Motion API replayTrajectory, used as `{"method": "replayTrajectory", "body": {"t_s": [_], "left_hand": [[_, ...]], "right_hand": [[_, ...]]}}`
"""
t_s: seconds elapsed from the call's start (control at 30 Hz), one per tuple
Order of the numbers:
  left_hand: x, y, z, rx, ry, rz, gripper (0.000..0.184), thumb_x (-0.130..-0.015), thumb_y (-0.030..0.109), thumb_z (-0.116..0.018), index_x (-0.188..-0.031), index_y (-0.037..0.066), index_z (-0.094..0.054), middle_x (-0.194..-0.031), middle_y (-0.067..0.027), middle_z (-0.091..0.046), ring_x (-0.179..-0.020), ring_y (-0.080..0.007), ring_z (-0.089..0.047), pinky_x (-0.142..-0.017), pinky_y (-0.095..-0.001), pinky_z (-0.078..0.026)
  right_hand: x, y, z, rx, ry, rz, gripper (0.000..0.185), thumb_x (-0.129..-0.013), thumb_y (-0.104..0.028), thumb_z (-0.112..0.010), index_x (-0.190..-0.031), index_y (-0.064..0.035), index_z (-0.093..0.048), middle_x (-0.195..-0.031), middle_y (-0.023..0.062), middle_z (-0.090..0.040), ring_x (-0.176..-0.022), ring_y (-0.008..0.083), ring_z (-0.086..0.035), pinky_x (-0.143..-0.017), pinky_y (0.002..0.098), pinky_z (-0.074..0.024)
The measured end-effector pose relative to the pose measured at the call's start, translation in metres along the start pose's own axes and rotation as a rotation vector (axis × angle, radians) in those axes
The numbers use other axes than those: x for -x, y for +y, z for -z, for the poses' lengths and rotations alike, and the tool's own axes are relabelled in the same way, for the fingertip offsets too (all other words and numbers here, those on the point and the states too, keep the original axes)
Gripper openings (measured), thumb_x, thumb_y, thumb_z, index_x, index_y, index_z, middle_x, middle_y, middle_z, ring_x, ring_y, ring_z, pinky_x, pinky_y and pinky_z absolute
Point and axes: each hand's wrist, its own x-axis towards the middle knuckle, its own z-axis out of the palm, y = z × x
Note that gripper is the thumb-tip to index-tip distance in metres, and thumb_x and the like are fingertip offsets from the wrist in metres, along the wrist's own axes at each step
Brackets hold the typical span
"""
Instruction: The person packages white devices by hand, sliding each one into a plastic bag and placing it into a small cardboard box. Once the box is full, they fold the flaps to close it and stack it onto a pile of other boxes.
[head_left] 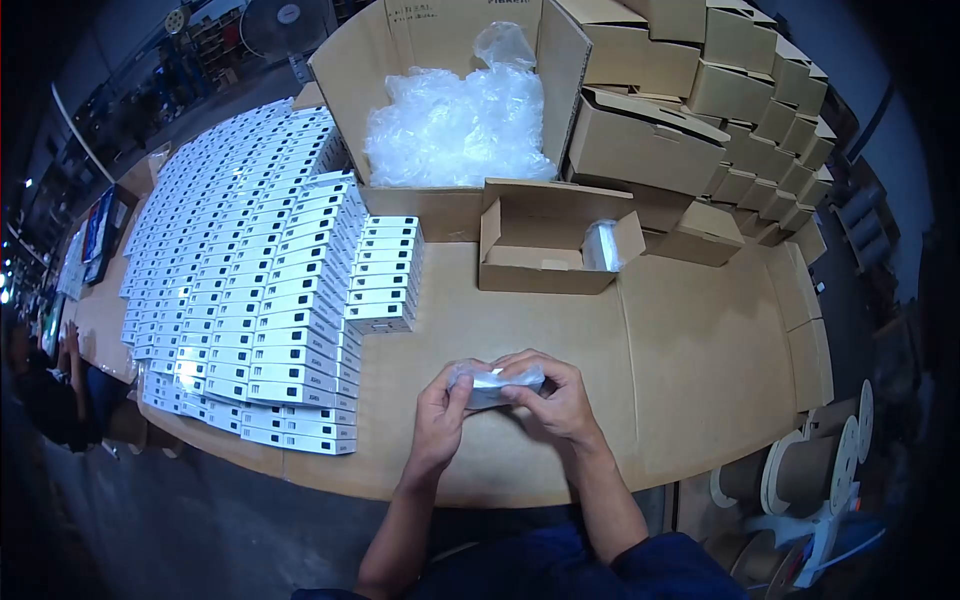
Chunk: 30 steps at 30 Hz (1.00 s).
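Observation:
Near the front of the table, both of my hands grip a small clear plastic bag [487, 382] that looks wrapped around something pale. My left hand [438, 408] pinches its left end between thumb and fingers. At the right end, my right hand [562, 398] presses with the thumb on top and fingers behind. What is inside the bag cannot be made out. Beyond my hands stands an open cardboard box [545, 278], with one plastic-wrapped packet [602, 247] upright at its right end.
Stacked small white boxes [300, 300] cover the table's left side. A large carton [425, 205] full of clear plastic bags [455, 125] stands behind. Brown cardboard boxes [650, 140] are piled at the back right. Cable spools [815, 465] sit below right. Another person [60, 395] is at far left.

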Motion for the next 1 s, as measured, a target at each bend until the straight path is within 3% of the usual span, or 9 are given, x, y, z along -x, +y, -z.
{"method": "replayTrajectory", "body": {"t_s": [0.2, 0.33, 0.37, 0.47, 0.5, 0.6, 0.63, 0.87, 1.0], "left_hand": [[-0.006, -0.009, 0.002, -0.036, 0.129, -0.075, 0.031, -0.112, 0.017, -0.049, -0.114, -0.008, -0.068, -0.114, -0.0113, -0.068, -0.106, -0.0151, -0.065, -0.096, -0.0317, -0.056], [-0.003, 0.001, -0.004, 0.036, 0.15, -0.053, 0.033, -0.112, 0.02, -0.049, -0.114, -0.008, -0.068, -0.109, -0.012, -0.069, -0.102, -0.0172, -0.068, -0.093, -0.0341, -0.059], [-0.005, 0.003, -0.005, 0.05, 0.155, -0.051, 0.034, -0.112, 0.02, -0.049, -0.114, -0.008, -0.068, -0.108, -0.0122, -0.069, -0.101, -0.0178, -0.069, -0.091, -0.0349, -0.06], [-0.007, -0.001, -0.008, 0.036, 0.17, -0.027, 0.035, -0.112, 0.022, -0.049, -0.112, -0.007, -0.068, -0.106, -0.0134, -0.07, -0.099, -0.0196, -0.071, -0.09, -0.0371, -0.062], [-0.006, -0.001, -0.009, 0.047, 0.157, -0.028, 0.035, -0.112, 0.023, -0.048, -0.112, -0.007, -0.068, -0.106, -0.0138, -0.07, -0.099, -0.0197, -0.071, -0.09, -0.0371, -0.062], [-0.007, -0.004, -0.009, 0.076, 0.141, -0.047, 0.036, -0.113, 0.023, -0.047, -0.114, -0.007, -0.066, -0.107, -0.0149, -0.07, -0.098, -0.0202, -0.071, -0.091, -0.0373, -0.061], [-0.008, -0.009, -0.006, 0.083, 0.152, -0.059, 0.036, -0.113, 0.023, -0.046, -0.117, -0.008, -0.064, -0.107, -0.0151, -0.07, -0.098, -0.0204, -0.071, -0.091, -0.0377, -0.061], [0.002, 0.017, -0.019, 0.139, 0.118, -0.07, 0.032, -0.11, 0.015, -0.049, -0.137, -0.001, -0.054, -0.122, -0.0183, -0.063, -0.112, -0.0242, -0.066, -0.095, -0.0378, -0.058], [0.008, 0.034, -0.019, -0.718, -0.109, -0.343, 0.036, -0.101, -0.001, -0.06, -0.136, 0.001, -0.054, -0.125, -0.0145, -0.06, -0.12, -0.0214, -0.06, -0.102, -0.0339, -0.051]], "right_hand": [[0.0, -0.002, 0.013, -0.068, 0.122, 0.03, 0.011, -0.098, -0.003, -0.068, -0.101, 0.0042, -0.076, -0.108, 0.0151, -0.077, -0.117, 0.0273, -0.067, -0.103, 0.0393, -0.05], [0.006, 0.005, 0.028, -0.228, 0.437, 0.094, 0.014, -0.099, -0.009, -0.069, -0.098, 0.003, -0.074, -0.124, 0.0174, -0.072, -0.118, 0.0275, -0.066, -0.103, 0.0374, -0.0487], [0.007, 0.009, 0.026, -0.285, 0.352, 0.175, 0.015, -0.095, -0.01, -0.074, -0.104, 0.0008, -0.076, -0.133, 0.0184, -0.068, -0.118, 0.0277, -0.066, -0.102, 0.0355, -0.0486], [0.009, -0.004, 0.023, 0.136, -0.042, 0.256, 0.025, -0.088, -0.005, -0.078, -0.113, -0.0026, -0.077, -0.137, 0.0195, -0.065, -0.119, 0.0291, -0.065, -0.1, 0.0365, -0.0504], [0.009, -0.006, 0.016, 0.22, -0.074, 0.223, 0.038, -0.081, 0.0, -0.081, -0.118, -0.0044, -0.077, -0.126, 0.0187, -0.071, -0.112, 0.0291, -0.069, -0.096, 0.0367, -0.0527], [0.011, -0.008, 0.012, 0.245, 0.009, 0.02, 0.036, -0.081, 0.002, -0.081, -0.116, -0.0033, -0.077, -0.113, 0.0162, -0.076, -0.103, 0.0269, -0.072, -0.092, 0.0361, -0.0548], [0.006, -0.011, 0.01, 0.252, 0.035, 0.117, 0.036, -0.08, 0.001, -0.082, -0.115, -0.0025, -0.077, -0.103, 0.0145, -0.078, -0.096, 0.0257, -0.073, -0.088, 0.0351, -0.0557], [-0.001, -0.024, 0.014, 0.257, 0.011, -0.057, 0.032, -0.08, -0.003, -0.083, -0.111, -0.0012, -0.076, -0.112, 0.0142, -0.077, -0.116, 0.03, -0.07, -0.101, 0.0395, -0.0529], [-0.005, -0.024, 0.015, 0.298, 0.003, 0.062, 0.031, -0.081, -0.005, -0.082, -0.111, -0.002, -0.075, -0.122, 0.0131, -0.075, -0.132, 0.0336, -0.061, -0.111, 0.0444, -0.0476]]}}
